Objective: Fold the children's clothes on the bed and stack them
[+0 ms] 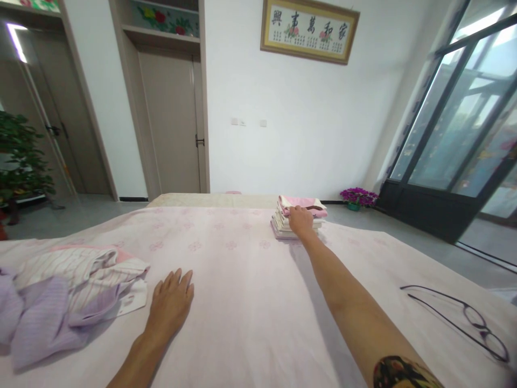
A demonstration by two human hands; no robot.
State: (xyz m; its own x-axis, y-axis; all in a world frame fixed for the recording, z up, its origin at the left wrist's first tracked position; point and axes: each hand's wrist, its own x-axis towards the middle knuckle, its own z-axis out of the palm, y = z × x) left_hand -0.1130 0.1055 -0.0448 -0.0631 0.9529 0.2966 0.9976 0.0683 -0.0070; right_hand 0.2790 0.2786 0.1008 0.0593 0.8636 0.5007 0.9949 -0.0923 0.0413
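At the far side of the bed-like surface stands a neat stack of folded cloths point(278, 226), pink on top and cream and striped below. My right hand point(301, 220) reaches out to its upper front edge, fingers curled onto the folded pink cloth point(297, 200) on top; the fingertips are partly hidden. A dark brown strip lies across that cloth. My left hand point(173, 296) rests flat on the pale pink sheet point(242, 312), fingers extended and holding nothing. Just left of it lies a loose heap with a striped cream garment point(76, 267) and a lilac garment point(48, 318).
Black-framed glasses point(476, 325) lie unfolded at the right. A white card point(135, 298) pokes out from under the heap. Beyond are a closed door point(169, 118), a framed picture point(310, 29), magenta flowers point(357, 195) and a leafy plant point(20, 153).
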